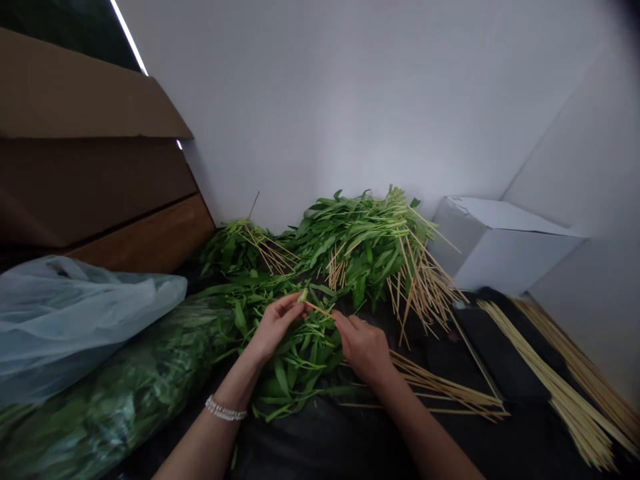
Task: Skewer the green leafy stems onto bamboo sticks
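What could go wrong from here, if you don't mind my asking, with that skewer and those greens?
The thin bamboo skewer between the left hand and right hand could prick a finger or snap. The loose skewers beside the right hand could catch on the leafy stems and tangle. The heap of greens and skewers behind the hands could be knocked and spill.

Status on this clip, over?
Left hand, right hand pinching bamboo skewer. Leafy greens beneath. Plastic bag off left, not in the way.
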{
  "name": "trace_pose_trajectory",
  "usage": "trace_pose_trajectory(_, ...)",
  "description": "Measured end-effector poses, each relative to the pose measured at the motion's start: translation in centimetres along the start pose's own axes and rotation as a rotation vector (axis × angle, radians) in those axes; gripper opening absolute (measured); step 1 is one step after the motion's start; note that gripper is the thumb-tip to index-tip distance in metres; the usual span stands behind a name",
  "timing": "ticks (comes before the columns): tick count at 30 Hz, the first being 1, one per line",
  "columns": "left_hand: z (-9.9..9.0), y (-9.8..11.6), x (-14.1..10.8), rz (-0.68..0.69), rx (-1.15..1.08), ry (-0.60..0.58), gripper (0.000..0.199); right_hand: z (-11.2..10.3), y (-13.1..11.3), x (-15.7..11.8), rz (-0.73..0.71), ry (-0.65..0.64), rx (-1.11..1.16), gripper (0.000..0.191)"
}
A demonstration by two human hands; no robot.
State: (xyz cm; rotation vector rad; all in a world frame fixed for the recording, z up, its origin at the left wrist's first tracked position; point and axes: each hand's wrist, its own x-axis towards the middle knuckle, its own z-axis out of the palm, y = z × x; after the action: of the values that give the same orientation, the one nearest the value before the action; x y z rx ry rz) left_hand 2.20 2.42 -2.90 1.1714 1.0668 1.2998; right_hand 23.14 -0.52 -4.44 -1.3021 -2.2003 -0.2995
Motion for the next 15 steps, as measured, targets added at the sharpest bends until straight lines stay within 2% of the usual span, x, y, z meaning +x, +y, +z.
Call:
trace_pose_trajectory(5,-0.37,-0.29,0.05,-0.011,0.002,0.096,0.039,-0.04,-0.14,-0.01,0.006,-0.035,0.006,0.033)
trace_pose_trajectory(8,-0.45,-0.27,0.09,-0.046,-0.108,0.140,0.037,-0.10,-0.19,-0.03,0.020,-0.045,0.016,0.036)
trace_pose_trajectory(11,-0.53,0.00,0.06,-0.085,-0.233,0.152,0.036,-0.22,-0.31,-0.04,0.024,-0.044,0.017,0.039)
trace_pose_trajectory(15,-0.55,0.23,-0.03,-0.109,-0.279,0.134,0.035,-0.31,-0.54,-0.06,0.011,-0.028,0.017,0.039)
